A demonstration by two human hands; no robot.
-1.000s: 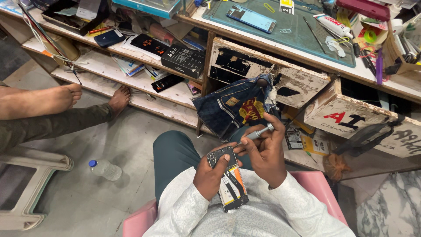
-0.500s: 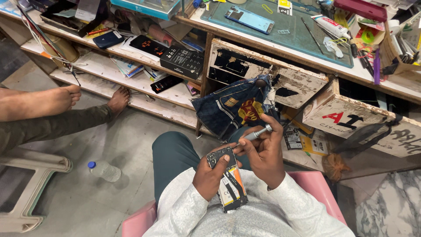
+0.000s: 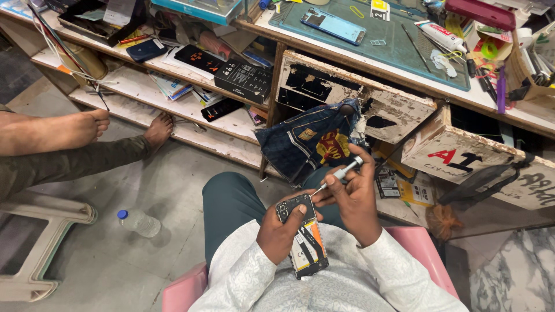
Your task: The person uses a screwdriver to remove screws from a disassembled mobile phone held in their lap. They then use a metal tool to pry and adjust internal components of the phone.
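left hand [image 3: 281,231] gripping, right hand [image 3: 354,196] pinching

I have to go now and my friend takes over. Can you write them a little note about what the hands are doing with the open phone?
Left hand: holds the opened phone, back cover off, insides facing up, over the lap.
Right hand: grips a small silver screwdriver, tip down at the phone's top end.
Around: another phone lies on the green mat on the bench; a plastic bottle lies on the floor.
Done: the back is already off.
Left: the work at the top end; whether any screw is out is too small to tell.
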